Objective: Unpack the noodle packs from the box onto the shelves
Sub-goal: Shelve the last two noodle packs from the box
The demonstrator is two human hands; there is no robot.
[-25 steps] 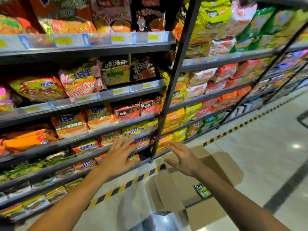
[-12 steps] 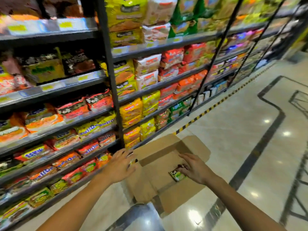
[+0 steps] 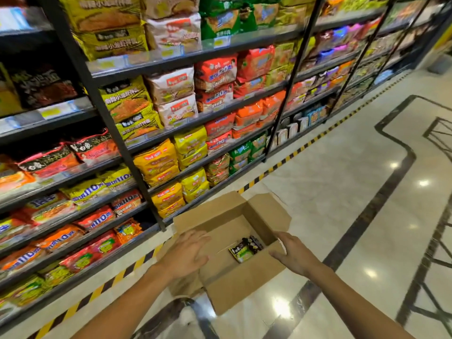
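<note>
1. The open cardboard box (image 3: 234, 243) sits on the floor (image 3: 342, 192) at about 6 o'clock, just beside the base of the shelves (image 3: 171, 133), which run from 9 to 1 o'clock.
2. One noodle pack (image 3: 245, 248) lies flat on the box bottom, toward its 3 o'clock wall.
3. Left hand (image 3: 188, 255) hovers over the 9 o'clock flap, fingers released, holding nothing.
4. Right hand (image 3: 292, 255) hovers at the 3 o'clock rim, fingers straight and empty.
5. Best approach, I judge: reach the right hand down, pinch the pack by an edge, and steady the flap with the left.
</note>
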